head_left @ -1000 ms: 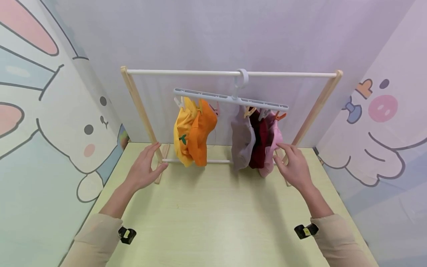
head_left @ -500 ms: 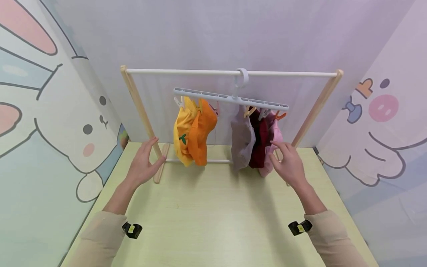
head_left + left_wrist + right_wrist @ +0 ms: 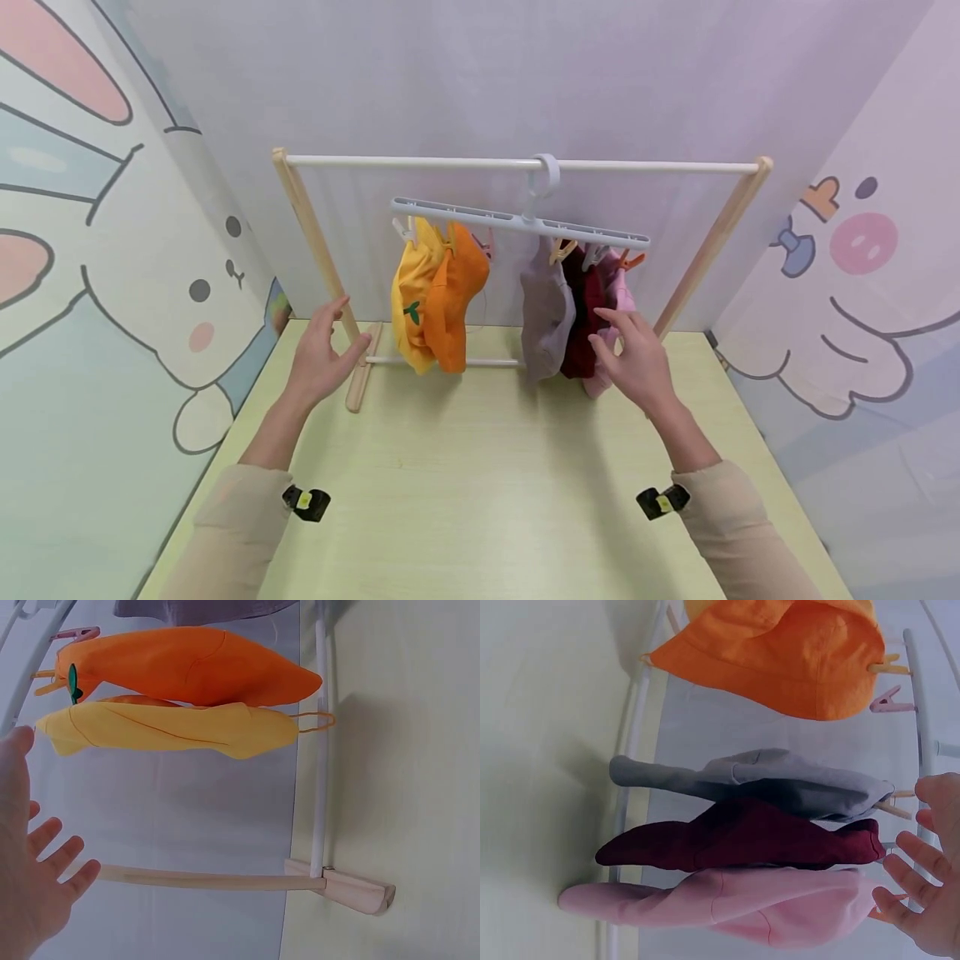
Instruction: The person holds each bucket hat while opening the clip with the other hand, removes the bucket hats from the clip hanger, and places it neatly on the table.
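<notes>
My left hand (image 3: 322,357) is held open with fingers spread, overlapping the rack's left wooden post in the head view. To its right hang a yellow bucket hat (image 3: 411,304) with a green sprout and an orange bucket hat (image 3: 452,300). Thumb and fingers apart, my right hand (image 3: 637,362) hovers in front of the pink hat (image 3: 727,900) and the dark red hat (image 3: 581,333), holding nothing. A grey hat (image 3: 545,321) hangs beside them. Small clips, such as an orange clip (image 3: 630,259), fasten the hats to a pale grey hanger (image 3: 521,222).
The hanger hooks over the white top rail (image 3: 405,162) of a wooden rack, tilting down to the right. A pink clip (image 3: 891,701) on it holds nothing. The rack's foot (image 3: 360,891) stands on the pale yellow table (image 3: 480,483). Printed cartoon walls close both sides.
My right hand has moved left, from the pink hat's outer edge to in front of the dark red hat. My left hand has shifted slightly upward. The hats and hanger stay put.
</notes>
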The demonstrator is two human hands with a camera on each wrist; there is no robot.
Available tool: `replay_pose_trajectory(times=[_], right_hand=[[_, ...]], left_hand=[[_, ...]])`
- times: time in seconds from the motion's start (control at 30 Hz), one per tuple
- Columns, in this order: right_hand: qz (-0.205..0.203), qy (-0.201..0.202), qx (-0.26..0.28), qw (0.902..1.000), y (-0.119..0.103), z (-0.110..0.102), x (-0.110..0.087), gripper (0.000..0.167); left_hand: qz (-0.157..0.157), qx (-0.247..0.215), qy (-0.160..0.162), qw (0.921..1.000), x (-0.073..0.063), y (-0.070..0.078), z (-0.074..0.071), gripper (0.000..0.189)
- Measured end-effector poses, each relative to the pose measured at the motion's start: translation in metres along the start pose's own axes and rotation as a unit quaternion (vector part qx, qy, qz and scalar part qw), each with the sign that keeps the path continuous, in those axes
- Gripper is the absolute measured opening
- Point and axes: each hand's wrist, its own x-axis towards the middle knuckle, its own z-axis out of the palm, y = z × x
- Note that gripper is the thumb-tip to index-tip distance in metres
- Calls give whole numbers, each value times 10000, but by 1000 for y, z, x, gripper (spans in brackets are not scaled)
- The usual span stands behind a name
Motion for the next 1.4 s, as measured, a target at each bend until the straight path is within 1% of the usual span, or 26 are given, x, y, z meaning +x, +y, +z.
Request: replay_pose_trajectory(times=[0.17, 0.33, 0.6, 0.8, 1.0, 1.2, 1.4], right_hand=[[-139, 92, 24, 9999, -5, 4, 5, 37], [-225, 181, 57, 9996, -9, 10, 10, 35], [-353, 93, 137, 9992, -16, 16, 21, 35], [-519, 190, 240, 9982, -23, 20, 31, 34], [-513, 96, 207, 9984, -30, 24, 39, 34], [-497, 1, 391, 9980, -37, 28, 47, 33], [-450, -161, 336, 9983, -42, 35, 52, 34]], left_hand=[[-59, -162, 127, 9998, 5, 1, 1, 63], [-46, -331, 229, 9992, 11, 4, 4, 62], [-113, -516, 276, 9982, 17, 7, 10, 62], [-316, -573, 190, 9977, 19, 8, 15, 61], [-266, -652, 147, 9974, 20, 10, 18, 59], [-235, -688, 171, 9972, 24, 10, 23, 58], [-181, -749, 228, 9968, 26, 15, 26, 58]])
